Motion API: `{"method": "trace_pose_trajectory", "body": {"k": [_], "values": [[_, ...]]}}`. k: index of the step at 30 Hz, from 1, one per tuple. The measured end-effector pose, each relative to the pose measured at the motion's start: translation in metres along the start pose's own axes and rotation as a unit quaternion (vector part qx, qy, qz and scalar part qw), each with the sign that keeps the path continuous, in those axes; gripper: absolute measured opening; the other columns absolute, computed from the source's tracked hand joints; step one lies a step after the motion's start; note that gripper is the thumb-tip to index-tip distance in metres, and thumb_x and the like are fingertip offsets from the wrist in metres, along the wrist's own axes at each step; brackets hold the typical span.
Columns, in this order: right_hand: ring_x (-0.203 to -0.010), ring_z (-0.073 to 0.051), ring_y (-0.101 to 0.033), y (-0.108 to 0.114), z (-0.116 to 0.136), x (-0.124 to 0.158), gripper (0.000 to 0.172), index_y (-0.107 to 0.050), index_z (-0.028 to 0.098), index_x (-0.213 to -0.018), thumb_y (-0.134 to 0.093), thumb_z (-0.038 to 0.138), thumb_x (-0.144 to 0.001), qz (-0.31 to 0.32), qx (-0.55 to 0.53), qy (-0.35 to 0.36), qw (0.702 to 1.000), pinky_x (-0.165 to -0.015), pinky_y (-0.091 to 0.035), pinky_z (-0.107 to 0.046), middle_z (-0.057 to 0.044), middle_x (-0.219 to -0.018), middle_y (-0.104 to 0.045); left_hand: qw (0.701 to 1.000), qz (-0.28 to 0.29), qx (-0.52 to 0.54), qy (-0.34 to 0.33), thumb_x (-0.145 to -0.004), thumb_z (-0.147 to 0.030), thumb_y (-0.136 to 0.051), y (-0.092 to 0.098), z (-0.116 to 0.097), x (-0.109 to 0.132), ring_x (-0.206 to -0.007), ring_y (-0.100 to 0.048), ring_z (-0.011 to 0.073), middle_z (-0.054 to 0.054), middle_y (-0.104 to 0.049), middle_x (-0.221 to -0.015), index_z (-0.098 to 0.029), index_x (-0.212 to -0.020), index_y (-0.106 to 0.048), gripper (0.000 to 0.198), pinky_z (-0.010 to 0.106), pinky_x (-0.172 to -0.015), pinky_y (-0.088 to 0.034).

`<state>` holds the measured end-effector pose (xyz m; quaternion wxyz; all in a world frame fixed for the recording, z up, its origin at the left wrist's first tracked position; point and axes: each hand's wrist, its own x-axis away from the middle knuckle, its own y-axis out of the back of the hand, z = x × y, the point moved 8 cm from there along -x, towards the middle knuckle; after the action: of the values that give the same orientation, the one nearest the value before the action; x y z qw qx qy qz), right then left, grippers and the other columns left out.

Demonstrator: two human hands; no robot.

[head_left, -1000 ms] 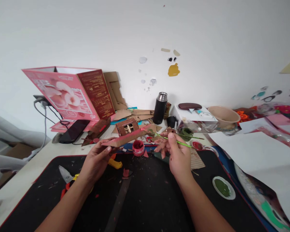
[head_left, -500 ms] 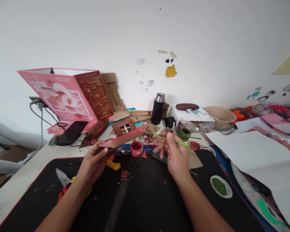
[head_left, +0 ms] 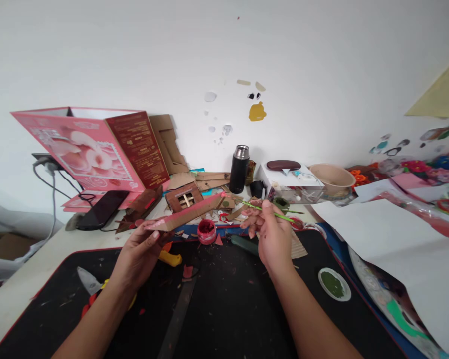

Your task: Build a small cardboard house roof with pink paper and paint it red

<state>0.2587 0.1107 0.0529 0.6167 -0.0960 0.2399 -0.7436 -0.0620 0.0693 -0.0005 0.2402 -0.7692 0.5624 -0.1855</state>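
Observation:
My left hand (head_left: 142,254) grips the near end of a long cardboard strip (head_left: 189,213), which tilts up to the right and has pinkish-red paint along its top. My right hand (head_left: 271,232) pinches a thin green paintbrush (head_left: 272,213). The brush tip meets the strip's far end, where the paint looks bright and wet. Below the strip, an open jar of red paint (head_left: 207,231) stands at the mat's back edge. Behind it lies a small brown cardboard piece with a window frame (head_left: 185,198).
Scissors (head_left: 91,284), a yellow-handled cutter (head_left: 171,258) and a dark ruler (head_left: 179,314) lie on the black mat (head_left: 224,319). A lid with green paint (head_left: 334,284) sits at the right. Behind stand a black flask (head_left: 239,169), a pink box (head_left: 89,149) and a beige bowl (head_left: 332,177).
The view has shifted slightly right, so everything sits a little further left. The strip and brush stay in my hands, with the brush still at the strip's far end.

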Motion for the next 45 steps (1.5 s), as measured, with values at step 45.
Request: {"method": "trace_pose_trajectory", "body": {"k": [45], "values": [[-0.049,-0.017,-0.070,0.004,-0.002,-0.006,0.047,-0.075,0.015,-0.093,-0.085,0.060,-0.083,-0.023,-0.015,-0.020,0.999,-0.032,-0.037,-0.019,-0.009,-0.075,-0.080,1.000,0.007,-0.010,0.016,-0.052,-0.026,-0.107,0.002,0.002,0.001,-0.090,-0.076,0.0187,0.003,-0.082,-0.094,-0.021,-0.081,-0.079,0.040,0.024,-0.077,-0.065]]}}
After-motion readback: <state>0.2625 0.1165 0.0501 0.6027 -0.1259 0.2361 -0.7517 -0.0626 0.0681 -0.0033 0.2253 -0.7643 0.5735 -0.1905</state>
